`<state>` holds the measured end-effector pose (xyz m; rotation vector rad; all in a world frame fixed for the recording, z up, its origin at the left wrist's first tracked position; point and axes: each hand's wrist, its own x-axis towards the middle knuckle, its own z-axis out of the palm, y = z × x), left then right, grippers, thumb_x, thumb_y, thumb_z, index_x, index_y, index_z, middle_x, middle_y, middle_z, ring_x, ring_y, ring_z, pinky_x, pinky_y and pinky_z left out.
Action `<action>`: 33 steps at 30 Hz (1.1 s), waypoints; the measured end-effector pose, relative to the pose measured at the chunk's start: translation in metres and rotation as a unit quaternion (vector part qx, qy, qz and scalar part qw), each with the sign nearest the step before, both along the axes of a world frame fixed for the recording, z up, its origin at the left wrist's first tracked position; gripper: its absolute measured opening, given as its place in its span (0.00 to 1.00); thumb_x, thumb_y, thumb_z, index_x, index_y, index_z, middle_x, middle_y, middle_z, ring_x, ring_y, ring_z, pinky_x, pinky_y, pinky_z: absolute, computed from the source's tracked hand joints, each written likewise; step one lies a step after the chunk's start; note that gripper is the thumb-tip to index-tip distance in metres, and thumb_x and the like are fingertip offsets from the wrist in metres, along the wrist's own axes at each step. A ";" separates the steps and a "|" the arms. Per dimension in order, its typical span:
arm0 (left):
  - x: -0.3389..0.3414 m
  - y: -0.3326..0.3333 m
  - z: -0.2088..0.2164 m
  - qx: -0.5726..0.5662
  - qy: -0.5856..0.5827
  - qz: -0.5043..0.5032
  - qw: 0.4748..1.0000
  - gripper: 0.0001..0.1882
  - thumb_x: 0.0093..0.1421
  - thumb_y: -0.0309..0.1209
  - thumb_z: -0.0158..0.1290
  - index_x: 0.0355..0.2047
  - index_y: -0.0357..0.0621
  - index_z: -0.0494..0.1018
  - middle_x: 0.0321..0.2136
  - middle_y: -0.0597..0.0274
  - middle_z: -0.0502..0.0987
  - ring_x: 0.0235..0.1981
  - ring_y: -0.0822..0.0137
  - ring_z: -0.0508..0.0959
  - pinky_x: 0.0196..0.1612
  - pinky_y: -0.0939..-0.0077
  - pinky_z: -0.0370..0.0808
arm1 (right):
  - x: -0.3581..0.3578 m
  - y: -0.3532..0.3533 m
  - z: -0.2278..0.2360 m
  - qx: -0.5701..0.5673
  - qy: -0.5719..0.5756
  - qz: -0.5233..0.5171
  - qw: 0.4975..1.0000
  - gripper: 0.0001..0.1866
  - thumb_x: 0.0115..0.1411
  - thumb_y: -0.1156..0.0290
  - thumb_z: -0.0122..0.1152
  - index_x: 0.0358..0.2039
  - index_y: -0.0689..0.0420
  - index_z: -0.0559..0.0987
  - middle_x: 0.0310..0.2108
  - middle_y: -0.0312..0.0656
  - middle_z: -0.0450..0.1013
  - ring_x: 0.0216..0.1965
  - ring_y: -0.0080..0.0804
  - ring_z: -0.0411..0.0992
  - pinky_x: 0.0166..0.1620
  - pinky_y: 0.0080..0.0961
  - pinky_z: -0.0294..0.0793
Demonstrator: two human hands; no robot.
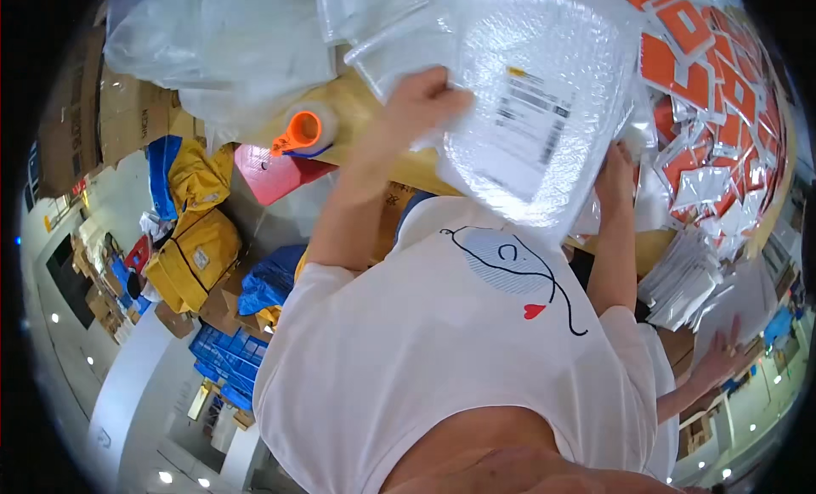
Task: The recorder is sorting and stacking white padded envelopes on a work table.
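A clear bubble-wrap mailer [586, 78] with a white printed label [531, 133] lies tilted in front of my chest. Over its left edge is my left hand [425, 101], slightly blurred, its fingers curled closed; whatever they hold is hidden. My right hand [616, 175] grips the mailer's right edge, with part of the fingers out of sight behind the plastic. More clear bubble bags [404, 52] lie beyond my left hand. A white tape roll or bottle with an orange top [303, 130] stands on the yellowish table [365, 99] left of my forearm.
Many orange-and-white packets [680, 73] are heaped at the right, above a stack of white envelopes [684, 277]. Clear plastic sheeting [212, 52] covers the far left. A pink stool [276, 173], yellow bags [200, 256] and cartons [127, 112] stand leftward. Another person's hand [718, 362] shows lower right.
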<state>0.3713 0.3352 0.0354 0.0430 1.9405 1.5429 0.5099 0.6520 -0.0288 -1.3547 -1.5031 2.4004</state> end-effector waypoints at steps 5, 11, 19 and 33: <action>0.053 0.049 -0.063 -0.112 0.073 -0.043 0.990 0.12 0.53 0.35 0.52 0.29 0.36 0.71 0.21 0.58 0.72 0.22 0.61 0.69 0.29 0.71 0.69 | -0.003 -0.039 0.019 -0.070 -0.005 -0.020 0.997 0.19 0.57 0.71 0.58 0.48 0.65 0.70 0.40 0.47 0.74 0.34 0.32 0.74 0.39 0.21 0.74; 0.047 0.013 -0.068 -0.137 0.105 0.105 0.979 0.12 0.53 0.34 0.55 0.34 0.40 0.73 0.23 0.59 0.73 0.24 0.65 0.70 0.31 0.74 0.69 | 0.027 0.009 -0.026 0.047 -0.090 0.016 0.995 0.23 0.56 0.69 0.62 0.48 0.67 0.69 0.40 0.50 0.74 0.33 0.34 0.75 0.35 0.21 0.75; 0.021 -0.068 -0.093 -0.234 0.113 0.251 0.932 0.13 0.53 0.31 0.57 0.35 0.35 0.73 0.25 0.61 0.73 0.26 0.68 0.70 0.32 0.78 0.69 | 0.017 0.020 0.007 0.072 -0.049 -0.052 0.995 0.24 0.54 0.70 0.63 0.48 0.68 0.68 0.38 0.51 0.74 0.32 0.36 0.76 0.33 0.21 0.77; 0.053 0.061 0.031 -0.064 0.210 0.026 0.975 0.04 0.49 0.26 0.55 0.27 0.41 0.73 0.22 0.63 0.74 0.22 0.68 0.71 0.27 0.76 0.69 | 0.003 -0.028 0.008 0.021 -0.005 -0.025 0.999 0.19 0.56 0.74 0.58 0.49 0.64 0.71 0.38 0.47 0.75 0.34 0.32 0.75 0.38 0.21 0.75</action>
